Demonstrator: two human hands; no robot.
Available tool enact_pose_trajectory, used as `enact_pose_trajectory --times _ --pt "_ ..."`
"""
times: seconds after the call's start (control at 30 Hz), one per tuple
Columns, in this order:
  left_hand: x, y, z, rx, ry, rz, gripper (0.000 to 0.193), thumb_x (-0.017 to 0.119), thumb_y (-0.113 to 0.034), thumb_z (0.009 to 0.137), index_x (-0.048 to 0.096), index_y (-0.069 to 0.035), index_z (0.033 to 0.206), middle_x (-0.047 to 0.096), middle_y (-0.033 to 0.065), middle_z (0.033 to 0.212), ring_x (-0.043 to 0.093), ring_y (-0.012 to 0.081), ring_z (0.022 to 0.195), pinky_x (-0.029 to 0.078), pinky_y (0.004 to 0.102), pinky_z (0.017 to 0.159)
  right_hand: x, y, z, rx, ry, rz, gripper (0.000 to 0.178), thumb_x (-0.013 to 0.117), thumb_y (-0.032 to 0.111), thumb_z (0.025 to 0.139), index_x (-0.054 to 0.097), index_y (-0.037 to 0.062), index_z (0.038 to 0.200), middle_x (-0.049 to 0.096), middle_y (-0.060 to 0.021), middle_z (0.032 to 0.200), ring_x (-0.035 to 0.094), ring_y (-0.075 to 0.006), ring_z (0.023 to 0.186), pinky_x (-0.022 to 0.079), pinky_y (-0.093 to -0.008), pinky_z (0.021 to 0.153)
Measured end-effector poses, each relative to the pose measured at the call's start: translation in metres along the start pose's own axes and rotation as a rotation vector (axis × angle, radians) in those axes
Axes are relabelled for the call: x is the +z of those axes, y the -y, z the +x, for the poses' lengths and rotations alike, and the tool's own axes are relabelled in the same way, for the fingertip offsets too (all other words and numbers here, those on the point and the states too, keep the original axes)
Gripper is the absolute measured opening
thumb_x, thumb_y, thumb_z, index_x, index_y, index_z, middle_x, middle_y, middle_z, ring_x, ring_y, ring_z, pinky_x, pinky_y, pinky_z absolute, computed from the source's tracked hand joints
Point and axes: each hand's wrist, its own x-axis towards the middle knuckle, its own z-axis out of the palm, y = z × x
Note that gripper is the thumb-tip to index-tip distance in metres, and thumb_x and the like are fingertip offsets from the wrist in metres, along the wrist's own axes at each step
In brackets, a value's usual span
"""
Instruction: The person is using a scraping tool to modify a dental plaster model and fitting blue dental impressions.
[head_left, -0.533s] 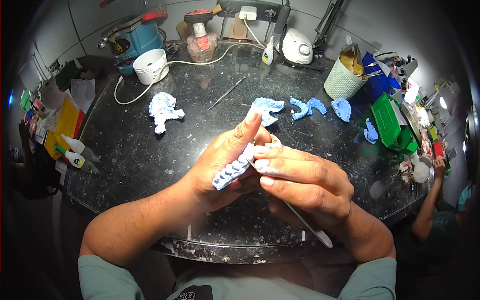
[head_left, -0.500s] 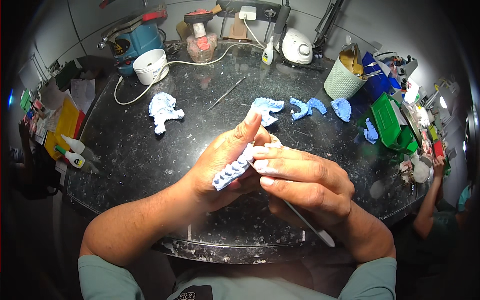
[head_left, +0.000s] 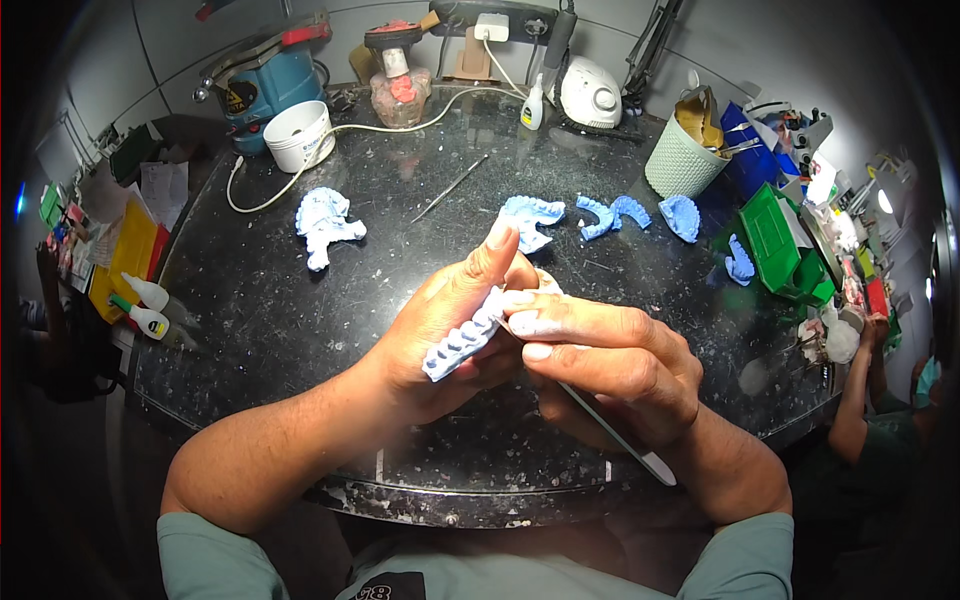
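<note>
- A white round tub [head_left: 297,134] stands at the back left of the dark worktop, beside a blue machine, with a small blue printed label on its side.
- The blue machine [head_left: 265,80] carries a yellow-and-black label on its front.
- A small white squeeze bottle [head_left: 532,104] with a pale label stands at the back, near the white appliance.
- Two small white glue-type bottles [head_left: 146,306] with green caps lie at the left edge, next to a flat yellow packet [head_left: 127,252].
</note>
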Motion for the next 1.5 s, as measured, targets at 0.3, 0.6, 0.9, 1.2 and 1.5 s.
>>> enact_pose_trajectory --times 0.3,0.6,0.9,1.2,1.5 --pt "0.003 0.003 0.001 0.021 -0.086 0.033 0.057 0.043 -0.061 0.103 0.055 -0.008 0.085 0.054 -0.0016 0.066 0.039 0.0023 0.040 0.030 0.0165 0.037 -0.002 0.004 0.006 -0.030 0.059 -0.086 0.023 0.075 -0.003 0.076 0.072 0.0004 0.099 0.070 -0.0198 0.113 0.073 -0.0301 0.101 0.062 -0.0367 0.085" --pt "0.003 0.002 -0.001 -0.025 -0.024 -0.021 0.061 0.049 -0.062 0.102 0.063 -0.003 0.097 0.060 -0.0004 0.073 0.044 0.0032 0.044 0.031 0.0168 0.038 -0.003 0.003 0.002 -0.061 0.067 -0.024 0.031 0.079 -0.010 0.075 0.065 0.0010 0.101 0.066 -0.0186 0.116 0.073 -0.0348 0.103 0.063 -0.0456 0.089" --pt "0.001 0.003 0.001 -0.013 -0.028 -0.006 0.059 0.049 -0.060 0.102 0.063 -0.003 0.098 0.060 -0.0006 0.072 0.044 0.0031 0.043 0.032 0.0172 0.037 -0.004 -0.001 0.003 -0.108 0.102 -0.066 0.032 0.081 -0.007 0.075 0.066 0.0012 0.103 0.065 -0.0182 0.116 0.073 -0.0350 0.104 0.063 -0.0448 0.088" --pt "0.013 0.000 -0.001 -0.032 -0.147 0.007 0.055 0.038 -0.059 0.106 0.046 -0.013 0.076 0.054 0.0034 0.077 0.039 0.0017 0.040 0.027 0.0129 0.033 -0.001 0.001 0.003 -0.072 -0.004 -0.036 0.016 0.075 0.002 0.076 0.071 0.0010 0.092 0.070 -0.0197 0.111 0.074 -0.0316 0.099 0.063 -0.0380 0.083" --pt "0.005 -0.006 -0.002 0.010 -0.126 -0.020 0.051 0.043 -0.059 0.104 0.053 -0.013 0.086 0.043 -0.0048 0.055 0.033 0.0036 0.036 0.026 0.0177 0.032 -0.011 -0.009 0.011 0.248 -0.143 0.139 0.016 0.073 0.009 0.093 0.071 -0.0026 0.104 0.074 -0.0164 0.106 0.072 -0.0246 0.098 0.058 -0.0362 0.086"
